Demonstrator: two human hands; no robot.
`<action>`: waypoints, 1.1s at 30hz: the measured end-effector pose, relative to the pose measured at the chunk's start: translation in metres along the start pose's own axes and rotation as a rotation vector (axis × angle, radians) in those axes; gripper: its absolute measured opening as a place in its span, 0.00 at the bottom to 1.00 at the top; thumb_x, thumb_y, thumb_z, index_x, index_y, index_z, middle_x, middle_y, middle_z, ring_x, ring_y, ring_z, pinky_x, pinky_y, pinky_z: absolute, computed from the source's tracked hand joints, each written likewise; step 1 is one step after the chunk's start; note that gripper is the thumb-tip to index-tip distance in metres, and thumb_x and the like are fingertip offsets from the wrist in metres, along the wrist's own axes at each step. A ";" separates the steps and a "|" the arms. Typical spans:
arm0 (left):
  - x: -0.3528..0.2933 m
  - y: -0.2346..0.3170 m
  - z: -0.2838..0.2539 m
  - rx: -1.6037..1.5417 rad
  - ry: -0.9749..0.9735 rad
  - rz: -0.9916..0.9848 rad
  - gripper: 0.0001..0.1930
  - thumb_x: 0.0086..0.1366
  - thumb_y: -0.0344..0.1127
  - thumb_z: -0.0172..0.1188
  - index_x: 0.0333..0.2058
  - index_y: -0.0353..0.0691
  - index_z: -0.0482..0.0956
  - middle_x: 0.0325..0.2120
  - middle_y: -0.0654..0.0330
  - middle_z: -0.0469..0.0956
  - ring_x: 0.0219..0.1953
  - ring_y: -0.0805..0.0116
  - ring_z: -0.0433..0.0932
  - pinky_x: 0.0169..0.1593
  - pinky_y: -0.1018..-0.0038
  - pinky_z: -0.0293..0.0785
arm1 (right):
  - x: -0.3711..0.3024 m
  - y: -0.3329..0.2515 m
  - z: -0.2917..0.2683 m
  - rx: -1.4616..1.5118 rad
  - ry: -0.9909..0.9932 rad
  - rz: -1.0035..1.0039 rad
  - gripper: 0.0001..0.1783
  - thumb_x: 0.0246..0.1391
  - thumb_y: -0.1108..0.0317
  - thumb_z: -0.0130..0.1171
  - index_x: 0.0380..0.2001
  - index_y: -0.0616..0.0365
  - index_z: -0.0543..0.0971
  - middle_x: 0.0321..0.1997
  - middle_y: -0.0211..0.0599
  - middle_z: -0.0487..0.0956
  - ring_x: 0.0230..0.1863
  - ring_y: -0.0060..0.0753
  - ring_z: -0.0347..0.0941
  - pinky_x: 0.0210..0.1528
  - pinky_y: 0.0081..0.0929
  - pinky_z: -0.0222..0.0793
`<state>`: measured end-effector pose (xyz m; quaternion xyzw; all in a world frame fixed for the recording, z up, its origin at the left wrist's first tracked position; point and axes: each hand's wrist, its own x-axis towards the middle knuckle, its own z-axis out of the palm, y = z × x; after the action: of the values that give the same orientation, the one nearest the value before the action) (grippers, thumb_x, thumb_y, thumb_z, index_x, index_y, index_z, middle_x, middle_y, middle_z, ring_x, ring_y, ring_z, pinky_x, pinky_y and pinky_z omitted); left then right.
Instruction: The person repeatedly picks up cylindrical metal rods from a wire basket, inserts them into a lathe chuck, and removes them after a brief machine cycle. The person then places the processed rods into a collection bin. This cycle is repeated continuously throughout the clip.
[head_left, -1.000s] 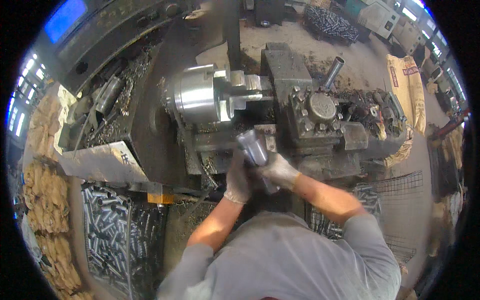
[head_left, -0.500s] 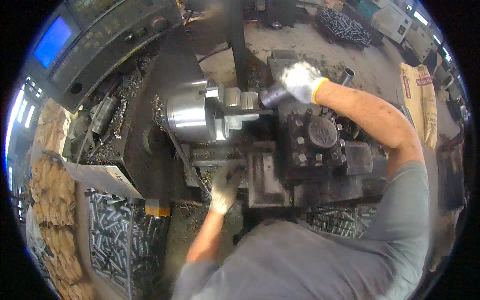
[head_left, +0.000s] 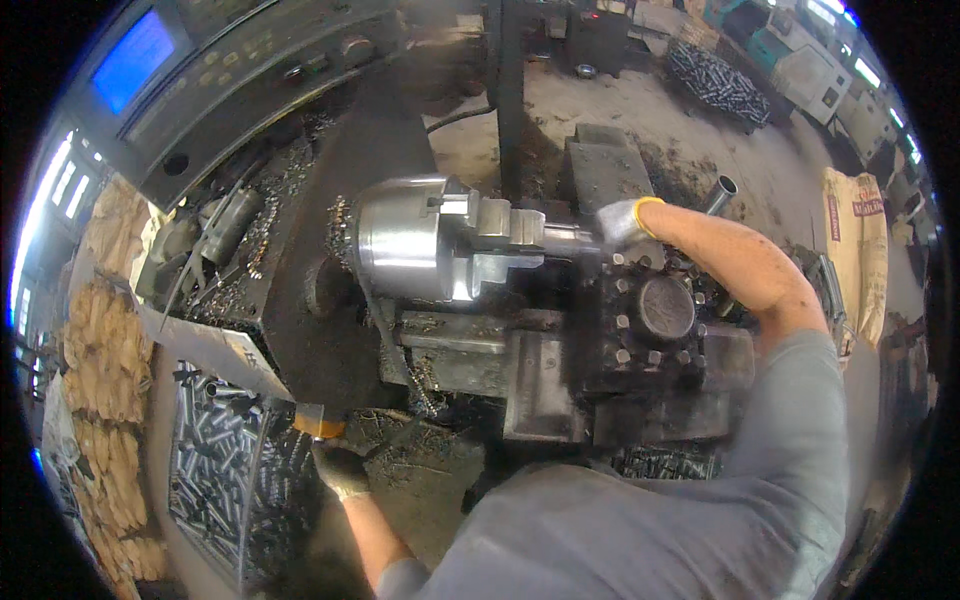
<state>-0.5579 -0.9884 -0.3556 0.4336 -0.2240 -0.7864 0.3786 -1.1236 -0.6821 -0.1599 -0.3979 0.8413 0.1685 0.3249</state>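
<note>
right hand (head_left: pixel 624 220): gloved, curled round metal workpiece (head_left: pixel 566 237) at chuck (head_left: pixel 410 238) mouth
left hand (head_left: pixel 340 470): low below chuck, grip unclear
step: seating the workpiece; chuck likely needs tightening

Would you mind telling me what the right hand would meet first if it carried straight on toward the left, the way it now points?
The gloved right hand already rests against the metal workpiece. Straight on, it would probably meet the chuck's stepped jaws, then the lathe chuck body, though depth is uncertain.
</note>
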 end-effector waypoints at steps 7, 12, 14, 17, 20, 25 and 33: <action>0.016 0.024 -0.019 0.201 -0.075 -0.010 0.18 0.76 0.58 0.48 0.33 0.53 0.75 0.21 0.68 0.72 0.23 0.68 0.69 0.27 0.67 0.65 | 0.034 -0.027 0.008 0.480 0.468 -0.291 0.49 0.36 0.64 0.76 0.67 0.60 0.72 0.48 0.51 0.87 0.47 0.43 0.84 0.48 0.42 0.79; 0.038 0.014 -0.037 0.472 0.078 0.267 0.15 0.72 0.51 0.60 0.44 0.46 0.81 0.27 0.68 0.74 0.27 0.75 0.69 0.28 0.72 0.61 | -0.024 -0.038 -0.005 0.168 0.501 -0.031 0.46 0.44 0.54 0.69 0.68 0.60 0.71 0.56 0.59 0.82 0.58 0.54 0.80 0.60 0.42 0.76; 0.029 0.017 -0.034 0.525 0.074 0.333 0.20 0.74 0.50 0.59 0.50 0.36 0.79 0.37 0.61 0.79 0.36 0.67 0.76 0.41 0.67 0.73 | -0.081 -0.044 -0.001 0.291 0.798 -0.057 0.36 0.50 0.53 0.65 0.61 0.61 0.77 0.55 0.59 0.83 0.55 0.57 0.80 0.58 0.43 0.75; -0.011 0.030 -0.012 0.977 0.319 0.709 0.24 0.74 0.43 0.61 0.56 0.26 0.74 0.49 0.47 0.79 0.53 0.52 0.77 0.61 0.58 0.71 | -0.177 -0.076 0.036 0.681 1.072 -0.009 0.27 0.60 0.57 0.63 0.58 0.63 0.80 0.49 0.52 0.86 0.49 0.41 0.83 0.56 0.34 0.75; -0.050 0.054 0.062 1.084 0.117 1.438 0.22 0.71 0.36 0.63 0.55 0.25 0.74 0.49 0.42 0.79 0.52 0.48 0.77 0.61 0.57 0.72 | -0.242 -0.123 0.101 0.840 1.279 0.014 0.17 0.60 0.69 0.62 0.49 0.65 0.84 0.46 0.45 0.87 0.49 0.36 0.83 0.57 0.34 0.75; -0.078 0.099 0.284 1.130 -0.378 1.750 0.19 0.62 0.25 0.62 0.53 0.32 0.79 0.41 0.41 0.82 0.45 0.39 0.81 0.50 0.53 0.77 | -0.267 -0.174 0.190 0.964 1.183 -0.050 0.15 0.54 0.75 0.64 0.46 0.65 0.85 0.42 0.43 0.87 0.46 0.34 0.83 0.54 0.32 0.78; -0.006 0.134 0.516 1.795 -0.131 1.450 0.48 0.66 0.44 0.62 0.77 0.41 0.45 0.49 0.35 0.82 0.51 0.40 0.84 0.54 0.52 0.80 | -0.213 -0.188 0.253 1.107 0.868 -0.217 0.13 0.55 0.73 0.68 0.45 0.60 0.86 0.43 0.39 0.87 0.46 0.31 0.83 0.52 0.32 0.78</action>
<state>-0.9417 -1.0536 0.0086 0.2747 -0.9177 0.0368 0.2845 -0.7723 -0.5434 -0.2053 -0.2871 0.8125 -0.4904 0.1300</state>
